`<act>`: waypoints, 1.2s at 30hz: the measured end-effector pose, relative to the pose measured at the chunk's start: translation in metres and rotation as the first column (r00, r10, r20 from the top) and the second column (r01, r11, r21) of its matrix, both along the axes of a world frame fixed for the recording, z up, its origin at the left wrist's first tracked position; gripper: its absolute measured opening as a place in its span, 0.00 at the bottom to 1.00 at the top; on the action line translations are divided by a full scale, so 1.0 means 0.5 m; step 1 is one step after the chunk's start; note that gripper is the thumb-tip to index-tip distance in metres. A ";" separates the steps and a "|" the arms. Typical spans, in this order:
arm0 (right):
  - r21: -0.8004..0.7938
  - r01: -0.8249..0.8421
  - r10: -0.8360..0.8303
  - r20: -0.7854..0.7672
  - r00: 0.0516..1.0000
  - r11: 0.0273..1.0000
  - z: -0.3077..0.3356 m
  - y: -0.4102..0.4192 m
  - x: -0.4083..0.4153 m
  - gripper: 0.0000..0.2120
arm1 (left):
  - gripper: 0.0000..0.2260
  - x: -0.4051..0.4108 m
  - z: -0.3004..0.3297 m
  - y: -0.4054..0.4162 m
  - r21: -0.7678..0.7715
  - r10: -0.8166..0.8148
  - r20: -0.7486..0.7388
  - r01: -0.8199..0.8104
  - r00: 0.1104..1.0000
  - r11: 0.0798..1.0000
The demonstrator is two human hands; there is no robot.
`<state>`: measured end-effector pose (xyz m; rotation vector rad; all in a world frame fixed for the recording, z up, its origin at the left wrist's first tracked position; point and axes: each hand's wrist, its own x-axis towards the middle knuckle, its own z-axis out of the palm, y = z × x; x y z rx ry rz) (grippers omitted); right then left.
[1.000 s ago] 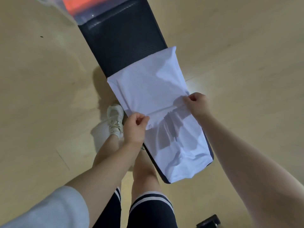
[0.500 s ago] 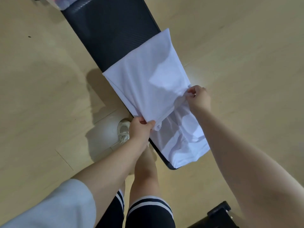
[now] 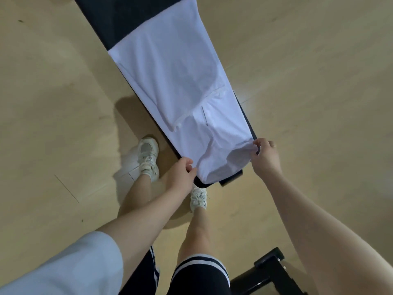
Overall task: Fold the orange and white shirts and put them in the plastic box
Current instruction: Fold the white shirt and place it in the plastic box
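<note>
1. Both hands pinch the near end of the white shirt: the left hand at its left corner, the right hand at its right corner.
2. It lies lengthwise on a dark bench, partly folded.
3. White sneakers stand on the wooden floor beside the bench.

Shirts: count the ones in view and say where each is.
1. The white shirt lies along the dark bench, its near corners pinched by the left hand and right hand. No orange shirt shows; it may be out of frame.
</note>
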<state>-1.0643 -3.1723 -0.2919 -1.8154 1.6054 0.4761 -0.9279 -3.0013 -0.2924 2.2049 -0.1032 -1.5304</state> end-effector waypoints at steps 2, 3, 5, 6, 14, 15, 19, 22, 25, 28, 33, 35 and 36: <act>0.007 0.015 -0.015 0.047 0.999 1.000 -0.013 0.014 -0.023 0.13 | 0.11 -0.051 -0.001 0.015 -0.008 0.038 0.064 -0.038 0.997 0.999; 0.002 0.032 -0.032 0.080 0.996 0.999 -0.019 0.020 -0.030 0.12 | 0.10 -0.076 0.000 0.022 -0.019 0.066 0.090 -0.064 0.994 0.998; 0.001 0.101 -0.100 0.144 0.985 0.995 -0.030 0.021 -0.039 0.11 | 0.10 -0.114 -0.002 0.029 -0.050 0.135 0.126 -0.130 0.983 0.990; 0.004 0.124 -0.123 0.166 0.978 0.992 -0.037 0.019 -0.042 0.11 | 0.10 -0.126 -0.005 0.030 -0.060 0.189 0.131 -0.182 0.973 0.981; -0.021 0.136 -0.123 0.306 0.944 0.990 -0.057 0.010 -0.057 0.05 | 0.04 -0.165 -0.028 0.028 -0.120 0.432 0.077 -0.422 0.899 0.899; 0.002 0.152 -0.144 0.330 0.933 0.988 -0.055 0.013 -0.058 0.07 | 0.04 -0.168 -0.024 0.031 -0.141 0.441 0.056 -0.430 0.896 0.892; 0.090 0.169 -0.191 0.397 0.898 0.982 -0.045 0.014 -0.065 0.04 | 0.05 -0.165 -0.006 0.040 -0.235 0.383 -0.056 -0.385 0.922 0.893; 0.167 0.120 -0.183 0.437 0.881 0.979 -0.040 0.007 -0.065 0.06 | 0.03 -0.163 -0.003 0.038 -0.273 0.337 -0.066 -0.342 0.939 0.899; 0.218 0.090 -0.186 0.476 0.860 0.972 -0.038 0.002 -0.063 0.04 | 0.06 -0.165 -0.005 0.025 -0.284 0.359 -0.081 -0.367 0.930 0.886; 0.281 0.161 -0.281 0.464 0.840 0.946 -0.036 -0.005 -0.066 0.07 | 0.10 -0.171 -0.009 0.011 -0.220 0.437 -0.050 -0.437 0.898 0.872; 0.377 0.041 -0.221 0.447 0.867 0.925 -0.033 -0.026 -0.074 0.11 | 0.15 -0.170 -0.018 -0.010 -0.117 0.452 0.217 -0.436 0.865 0.892; 0.363 0.027 -0.192 0.427 0.884 0.932 -0.031 -0.032 -0.073 0.13 | 0.08 -0.167 -0.023 -0.010 -0.112 0.353 0.292 -0.334 0.889 0.936; 0.344 0.040 -0.192 0.422 0.886 0.938 -0.030 -0.034 -0.072 0.14 | 0.06 -0.165 -0.025 -0.006 -0.120 0.310 0.324 -0.286 0.894 0.951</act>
